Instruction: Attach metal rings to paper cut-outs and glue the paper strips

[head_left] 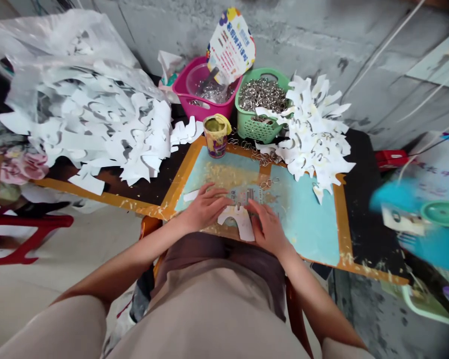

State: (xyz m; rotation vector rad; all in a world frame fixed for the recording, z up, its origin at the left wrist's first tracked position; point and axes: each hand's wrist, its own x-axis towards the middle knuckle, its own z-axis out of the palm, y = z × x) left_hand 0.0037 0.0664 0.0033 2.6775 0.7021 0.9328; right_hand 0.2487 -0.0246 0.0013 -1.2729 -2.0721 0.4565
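A white arch-shaped paper cutout lies on the near edge of a blue board with an orange border. My left hand rests flat on the cutout's left side with fingers stretched out. My right hand presses on the cutout's right side, fingers together and lying on the paper. A small metal ring sits at the top of the cutout between my two hands.
A heap of white cutouts lies at the left and another pile at the right. A green basket of metal rings, a pink basket and a glue pot stand behind the board. A red stool is at the left.
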